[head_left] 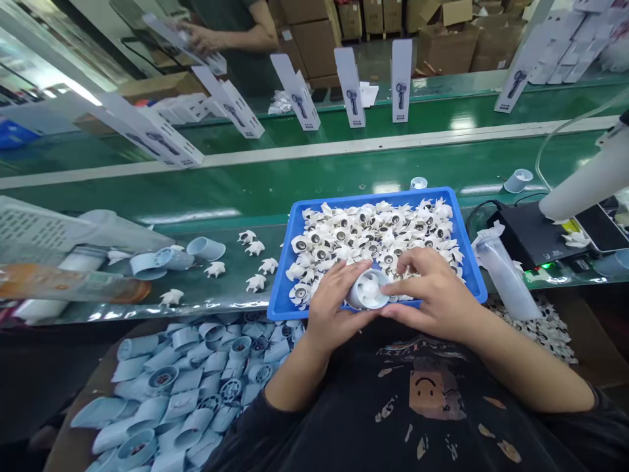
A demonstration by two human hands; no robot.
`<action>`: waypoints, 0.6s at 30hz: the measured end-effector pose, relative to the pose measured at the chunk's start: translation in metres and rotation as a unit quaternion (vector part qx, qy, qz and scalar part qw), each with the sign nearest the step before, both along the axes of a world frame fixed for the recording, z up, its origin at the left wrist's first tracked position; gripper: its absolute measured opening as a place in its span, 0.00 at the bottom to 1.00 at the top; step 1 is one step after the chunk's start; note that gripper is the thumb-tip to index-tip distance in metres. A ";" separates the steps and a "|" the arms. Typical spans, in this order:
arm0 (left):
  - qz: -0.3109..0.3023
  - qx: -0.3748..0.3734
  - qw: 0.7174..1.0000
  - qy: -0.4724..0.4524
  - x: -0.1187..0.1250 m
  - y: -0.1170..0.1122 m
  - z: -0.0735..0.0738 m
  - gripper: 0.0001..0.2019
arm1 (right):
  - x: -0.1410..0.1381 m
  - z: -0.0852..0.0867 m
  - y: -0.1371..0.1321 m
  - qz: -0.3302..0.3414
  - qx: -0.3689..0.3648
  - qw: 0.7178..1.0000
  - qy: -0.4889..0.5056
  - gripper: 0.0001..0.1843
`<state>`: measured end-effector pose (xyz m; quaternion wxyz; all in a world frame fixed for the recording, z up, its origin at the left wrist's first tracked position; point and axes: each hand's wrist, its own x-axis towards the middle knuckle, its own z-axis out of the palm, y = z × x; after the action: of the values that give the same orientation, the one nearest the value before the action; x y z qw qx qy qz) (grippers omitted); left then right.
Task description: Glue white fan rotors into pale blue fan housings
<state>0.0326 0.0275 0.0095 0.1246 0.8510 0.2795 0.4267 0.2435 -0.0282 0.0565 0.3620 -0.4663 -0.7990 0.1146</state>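
Observation:
My left hand (337, 305) is wrapped round a pale blue fan housing (354, 298), its round opening turned up toward me. A white fan blade (369, 287) sits inside that opening. From the other side, my right hand (427, 292) has its index fingertip and thumb at the housing's rim, its other fingers curled above. Both hands are over the near edge of a blue tray (469, 262) heaped with white fan blades (373, 226). Below to the left, a box holds many pale blue housings (187, 393).
Loose fan blades (255, 282) and housings (206, 248) lie left of the tray, near an orange-brown tube (73, 283). A black device (525, 233) and a white cylinder (590, 174) stand right. Printed boxes (351, 88) line the green conveyor (334, 170); a person (236, 39) stands beyond.

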 end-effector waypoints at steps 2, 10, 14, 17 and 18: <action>-0.027 -0.010 1.000 0.009 -0.001 0.005 0.002 0.32 | 0.011 0.002 -0.006 -0.010 0.040 0.999 0.028 0.18; -0.073 0.041 0.996 0.011 0.013 0.018 0.009 0.30 | 0.008 -0.012 -0.016 -0.055 0.108 0.989 -0.089 0.27; -0.075 0.035 0.997 -0.005 0.021 0.013 0.010 0.29 | 0.002 -0.010 -0.015 -0.104 0.168 0.977 -0.086 0.22; -0.083 0.038 0.996 -0.016 0.023 0.012 0.012 0.29 | 0.002 -0.008 -0.017 -0.106 0.186 0.971 -0.104 0.27; -0.087 0.039 0.995 -0.020 0.023 0.012 0.013 0.29 | 0.002 -0.008 -0.018 -0.113 0.192 0.969 -0.105 0.25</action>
<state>0.0553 0.0400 0.0221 0.1331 0.8679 0.1848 0.4414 0.2453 -0.0457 0.0482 0.3691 -0.4849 -0.7818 -0.1324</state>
